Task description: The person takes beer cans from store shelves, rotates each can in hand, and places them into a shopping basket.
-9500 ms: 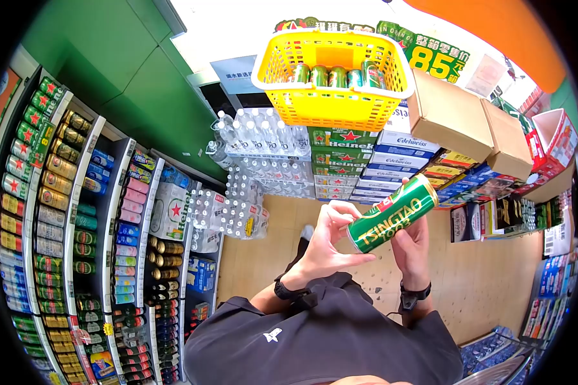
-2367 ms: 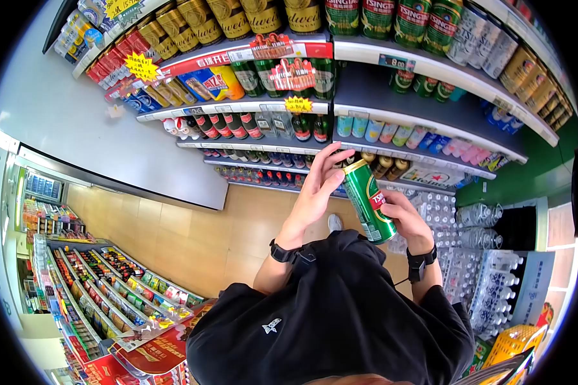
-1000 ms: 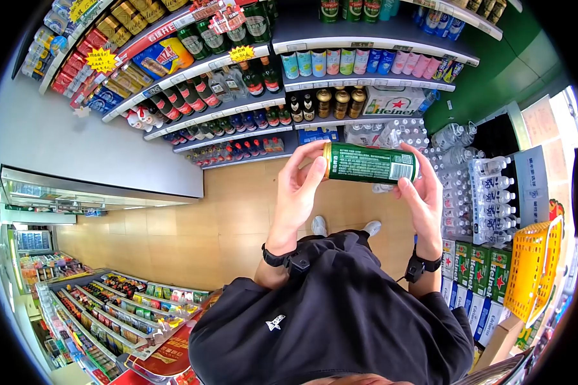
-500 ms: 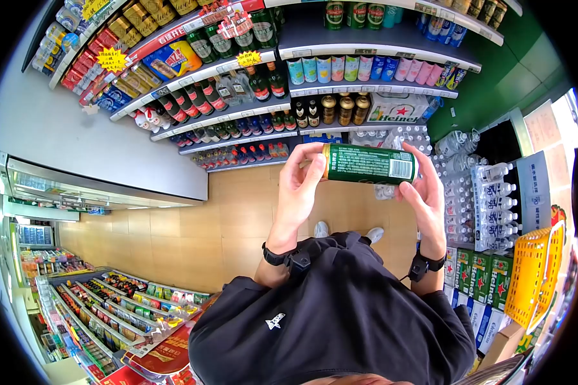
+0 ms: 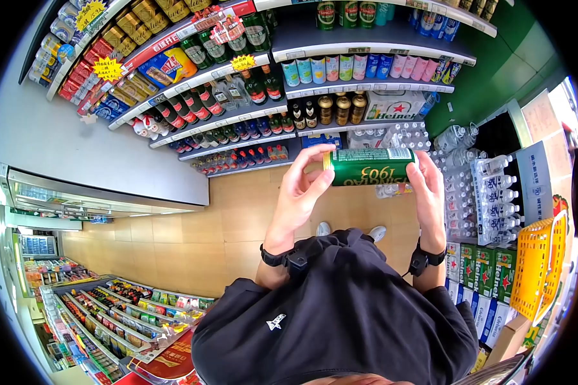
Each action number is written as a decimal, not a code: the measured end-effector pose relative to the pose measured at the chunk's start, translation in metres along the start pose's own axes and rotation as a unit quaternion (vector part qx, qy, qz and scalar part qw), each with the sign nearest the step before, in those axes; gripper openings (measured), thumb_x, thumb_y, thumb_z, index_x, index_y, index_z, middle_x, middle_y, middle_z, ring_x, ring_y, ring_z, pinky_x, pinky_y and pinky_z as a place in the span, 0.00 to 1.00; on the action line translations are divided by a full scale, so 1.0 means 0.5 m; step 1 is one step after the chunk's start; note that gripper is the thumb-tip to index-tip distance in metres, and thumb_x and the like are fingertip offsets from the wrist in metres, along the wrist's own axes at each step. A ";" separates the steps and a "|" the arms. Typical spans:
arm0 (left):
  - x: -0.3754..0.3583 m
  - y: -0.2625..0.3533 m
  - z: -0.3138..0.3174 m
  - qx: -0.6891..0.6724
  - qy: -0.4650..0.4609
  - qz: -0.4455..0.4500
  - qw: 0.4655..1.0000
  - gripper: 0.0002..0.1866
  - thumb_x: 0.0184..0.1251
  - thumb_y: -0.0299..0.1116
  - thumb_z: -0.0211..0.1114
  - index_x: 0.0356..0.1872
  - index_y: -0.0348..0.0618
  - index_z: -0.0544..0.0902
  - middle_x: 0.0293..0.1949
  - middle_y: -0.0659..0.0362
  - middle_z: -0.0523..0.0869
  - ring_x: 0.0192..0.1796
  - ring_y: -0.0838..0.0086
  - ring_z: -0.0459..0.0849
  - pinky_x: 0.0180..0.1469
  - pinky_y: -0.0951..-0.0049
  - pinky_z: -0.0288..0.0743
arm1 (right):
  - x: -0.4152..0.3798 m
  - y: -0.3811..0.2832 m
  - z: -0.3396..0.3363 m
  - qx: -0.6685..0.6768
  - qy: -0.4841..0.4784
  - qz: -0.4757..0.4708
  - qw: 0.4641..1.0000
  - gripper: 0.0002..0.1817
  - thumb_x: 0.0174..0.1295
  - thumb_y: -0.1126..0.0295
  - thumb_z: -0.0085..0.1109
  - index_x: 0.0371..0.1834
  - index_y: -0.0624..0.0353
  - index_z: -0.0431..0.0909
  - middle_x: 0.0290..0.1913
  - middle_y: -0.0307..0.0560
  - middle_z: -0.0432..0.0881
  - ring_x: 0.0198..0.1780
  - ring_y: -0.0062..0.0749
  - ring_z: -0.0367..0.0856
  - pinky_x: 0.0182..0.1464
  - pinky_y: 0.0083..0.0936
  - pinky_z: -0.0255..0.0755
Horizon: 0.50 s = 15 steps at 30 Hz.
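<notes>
A tall green beer can [image 5: 370,168] lies sideways in the air in front of my chest, held between both hands. Gold lettering reading "1903" appears upside down on its side, with a barcode and small white print along the far edge. My left hand [image 5: 307,183] grips the gold-rimmed end, thumb on the near side and fingers behind. At the other end, my right hand [image 5: 427,186] closes round the can with its thumb against the side. Some fingertips of both hands are hidden behind the can. Each wrist wears a black strap.
Drink shelves [image 5: 372,54] with cans and bottles stand ahead. On the right are packs of water bottles [image 5: 494,192], Heineken boxes [image 5: 485,269] and a yellow basket [image 5: 538,266]. A snack rack [image 5: 119,314] stands behind on the left, beside a pale wall [image 5: 109,154].
The can has turned about its long axis between my hands. The barcode has moved to the far edge, and the gold lettering has come into view. Both hands still hold it.
</notes>
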State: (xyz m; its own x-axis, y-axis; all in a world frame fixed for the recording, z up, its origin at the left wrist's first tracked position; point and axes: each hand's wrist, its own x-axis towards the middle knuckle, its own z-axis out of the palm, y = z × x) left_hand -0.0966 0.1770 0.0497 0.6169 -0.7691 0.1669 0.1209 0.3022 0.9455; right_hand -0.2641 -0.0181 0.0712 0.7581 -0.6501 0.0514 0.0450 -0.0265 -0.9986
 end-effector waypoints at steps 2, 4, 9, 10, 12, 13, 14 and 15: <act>-0.002 0.010 -0.003 0.005 -0.022 -0.026 0.999 0.22 0.76 0.27 0.64 0.68 0.39 0.74 0.60 0.60 0.77 0.51 0.81 0.83 0.51 0.78 0.75 | 0.011 0.006 -0.003 0.001 0.008 -0.010 1.000 0.18 0.74 0.65 0.58 0.59 0.68 0.77 0.42 0.37 0.84 0.36 0.13 0.75 0.36 0.16 0.70; -0.009 0.025 0.003 0.022 -0.080 -0.114 0.990 0.22 0.76 0.27 0.65 0.67 0.38 0.74 0.58 0.60 0.78 0.49 0.81 0.83 0.50 0.77 0.77 | 0.024 0.012 -0.015 0.019 -0.022 -0.006 1.000 0.17 0.74 0.64 0.59 0.56 0.67 0.79 0.43 0.37 0.84 0.37 0.13 0.76 0.35 0.17 0.72; -0.006 0.002 0.025 -0.007 -0.174 -0.196 0.965 0.27 0.76 0.42 0.68 0.66 0.34 0.75 0.48 0.60 0.86 0.47 0.81 0.83 0.50 0.79 0.76 | 0.036 -0.010 -0.014 -0.035 -0.068 0.009 0.997 0.19 0.71 0.62 0.63 0.55 0.66 0.80 0.40 0.36 0.85 0.36 0.12 0.76 0.34 0.16 0.69; -0.003 -0.009 0.027 -0.007 -0.174 -0.197 0.965 0.27 0.76 0.42 0.68 0.66 0.34 0.75 0.48 0.60 0.86 0.47 0.81 0.83 0.50 0.79 0.76 | 0.039 -0.009 -0.013 -0.052 -0.095 0.018 0.994 0.20 0.70 0.61 0.64 0.55 0.66 0.80 0.39 0.34 0.85 0.36 0.12 0.75 0.34 0.15 0.68; 0.002 -0.033 0.022 -0.019 -0.235 -0.209 0.949 0.30 0.74 0.43 0.70 0.66 0.32 0.74 0.50 0.59 0.87 0.48 0.81 0.83 0.51 0.79 0.76 | 0.042 -0.016 -0.007 -0.053 -0.115 0.044 0.991 0.21 0.69 0.60 0.65 0.55 0.66 0.80 0.37 0.33 0.84 0.35 0.11 0.74 0.34 0.15 0.66; 0.007 -0.032 0.022 -0.045 -0.229 -0.225 0.946 0.31 0.71 0.40 0.74 0.66 0.32 0.74 0.51 0.59 0.86 0.48 0.81 0.83 0.53 0.79 0.77 | 0.043 -0.013 -0.002 -0.053 -0.120 0.042 0.990 0.21 0.69 0.59 0.65 0.55 0.65 0.80 0.37 0.33 0.84 0.35 0.11 0.74 0.34 0.15 0.66; 0.006 -0.034 0.024 -0.045 -0.231 -0.224 0.946 0.31 0.71 0.40 0.74 0.66 0.32 0.74 0.51 0.59 0.86 0.48 0.81 0.83 0.53 0.79 0.77 | 0.045 -0.008 0.000 -0.054 -0.124 0.040 0.990 0.21 0.69 0.59 0.65 0.55 0.65 0.81 0.37 0.33 0.84 0.35 0.10 0.74 0.34 0.14 0.66; 0.003 -0.036 0.026 -0.051 -0.200 -0.211 0.955 0.31 0.69 0.37 0.75 0.66 0.33 0.74 0.51 0.59 0.86 0.49 0.81 0.84 0.54 0.78 0.77 | 0.046 -0.001 -0.004 -0.038 -0.145 0.037 0.988 0.24 0.70 0.58 0.65 0.61 0.65 0.77 0.42 0.36 0.84 0.39 0.12 0.75 0.38 0.16 0.67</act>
State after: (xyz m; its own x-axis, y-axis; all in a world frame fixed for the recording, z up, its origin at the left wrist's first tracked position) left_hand -0.1083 0.1631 0.0365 0.1524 -0.9822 -0.1102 0.3806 -0.0446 0.9237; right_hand -0.2478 -0.0345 0.0728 0.9124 -0.4081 -0.0319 -0.0580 -0.0518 -0.9970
